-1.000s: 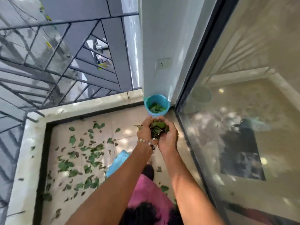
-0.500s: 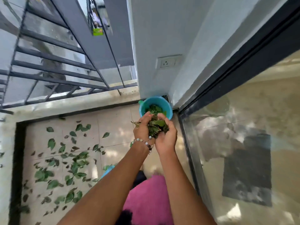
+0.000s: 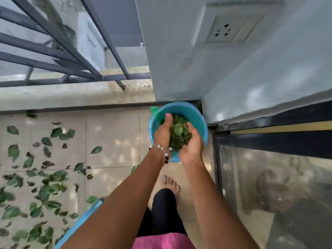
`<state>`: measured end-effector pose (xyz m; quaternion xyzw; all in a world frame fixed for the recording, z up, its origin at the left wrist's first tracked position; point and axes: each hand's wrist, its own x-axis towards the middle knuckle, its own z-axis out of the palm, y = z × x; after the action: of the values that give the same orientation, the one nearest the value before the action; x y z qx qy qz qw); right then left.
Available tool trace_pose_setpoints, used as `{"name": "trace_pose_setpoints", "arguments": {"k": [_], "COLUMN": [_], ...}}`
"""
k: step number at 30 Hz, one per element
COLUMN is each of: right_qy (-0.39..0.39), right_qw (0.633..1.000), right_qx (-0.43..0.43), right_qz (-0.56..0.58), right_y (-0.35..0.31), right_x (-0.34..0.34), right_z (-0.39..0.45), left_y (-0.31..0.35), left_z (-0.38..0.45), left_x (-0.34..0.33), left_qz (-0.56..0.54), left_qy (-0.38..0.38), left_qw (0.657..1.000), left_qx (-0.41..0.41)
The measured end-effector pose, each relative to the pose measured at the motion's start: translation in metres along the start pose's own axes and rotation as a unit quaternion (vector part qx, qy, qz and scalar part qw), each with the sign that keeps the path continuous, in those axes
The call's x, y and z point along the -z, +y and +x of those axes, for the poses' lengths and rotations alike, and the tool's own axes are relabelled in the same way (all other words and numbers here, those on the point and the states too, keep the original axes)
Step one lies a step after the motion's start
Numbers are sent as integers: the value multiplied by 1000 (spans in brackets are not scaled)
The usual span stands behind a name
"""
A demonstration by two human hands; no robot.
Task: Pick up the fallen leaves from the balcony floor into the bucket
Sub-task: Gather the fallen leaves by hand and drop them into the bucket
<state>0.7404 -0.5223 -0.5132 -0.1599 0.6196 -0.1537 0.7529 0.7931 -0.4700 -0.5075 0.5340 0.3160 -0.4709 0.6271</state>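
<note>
The bucket (image 3: 197,119), a teal plastic vessel, is positioned on the balcony floor (image 3: 115,133) in the corner formed by the wall (image 3: 172,51) and the sliding glass door (image 3: 269,186). Both hands are held over its mouth. A clump of green leaves (image 3: 178,135) is cupped between the left hand (image 3: 162,133) and the right hand (image 3: 191,146), palms facing each other. The grip of each hand is loose: the fingers are extended around the clump and not closed tight. A beaded bracelet (image 3: 161,150) is worn on the left wrist. Many fallen leaves (image 3: 45,186) are scattered across the tiles to the left, well apart from the bucket. A metal railing (image 3: 62,51) is seen above the ledge. A bare foot (image 3: 170,184) is placed just behind the bucket.
</note>
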Motion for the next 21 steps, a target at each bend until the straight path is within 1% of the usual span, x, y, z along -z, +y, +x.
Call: {"name": "trace_pose_setpoints", "arguments": {"k": [2, 4, 7, 8, 10, 12, 14, 16, 19, 21], "right_qy": [34, 56, 76, 81, 90, 84, 64, 44, 20, -10], "right_qw": [997, 993, 991, 990, 989, 989, 990, 987, 978, 965], "right_qx": [-1, -18, -33, -35, -31, -25, -11, 7, 30, 46], "right_qz": [-69, -101, -106, -108, -111, -118, -128, -154, -206, -257], "right_y": [4, 5, 3, 1, -5, -12, -20, -31, -57, -72], "right_x": [2, 4, 7, 7, 7, 6, 2, -3, -17, -28], "right_z": [19, 27, 20, 13, -7, -32, -63, -97, -160, -202], "left_y": [5, 10, 21, 27, 35, 45, 49, 51, 59, 65], "left_z": [2, -6, -27, -42, -58, -78, -99, -129, -195, -244], "left_x": [-1, -8, -13, -18, -17, -10, 0, 8, 21, 32], "left_qz": [-8, -10, -8, -20, -53, -55, 4, 93, 211, 256], "left_qy": [14, 34, 62, 69, 67, 71, 71, 93, 122, 142], "left_qw": [999, 998, 997, 996, 994, 994, 997, 991, 970, 954], "left_qx": [35, 52, 47, 60, 71, 66, 41, 17, -23, -59]}}
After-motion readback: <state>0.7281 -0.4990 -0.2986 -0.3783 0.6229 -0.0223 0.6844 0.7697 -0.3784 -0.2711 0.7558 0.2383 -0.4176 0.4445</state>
